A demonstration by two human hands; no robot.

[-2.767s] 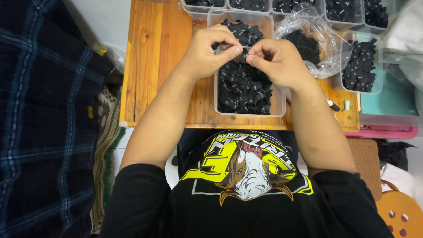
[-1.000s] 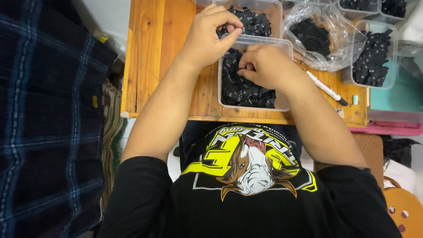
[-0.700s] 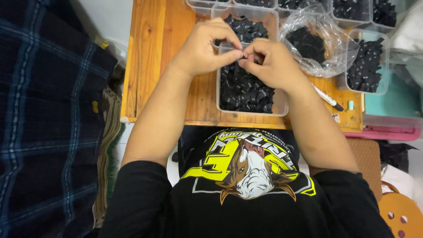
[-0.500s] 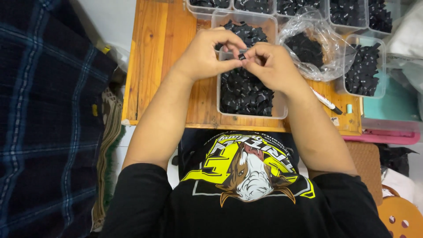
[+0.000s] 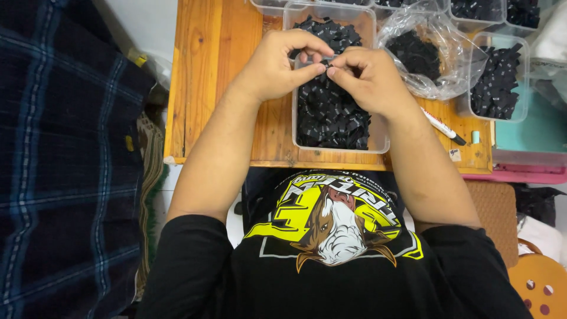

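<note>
Black piece (image 5: 324, 61) pinched btwn both hands

A wooden table (image 5: 212, 77) carries a clear plastic tub (image 5: 378, 142) of small black pieces, a crumpled clear bag (image 5: 455, 65) of the same, further tubs (image 5: 520, 112) behind, a marker pen (image 5: 442, 125), and what may be a small cap (image 5: 475, 137).
</note>
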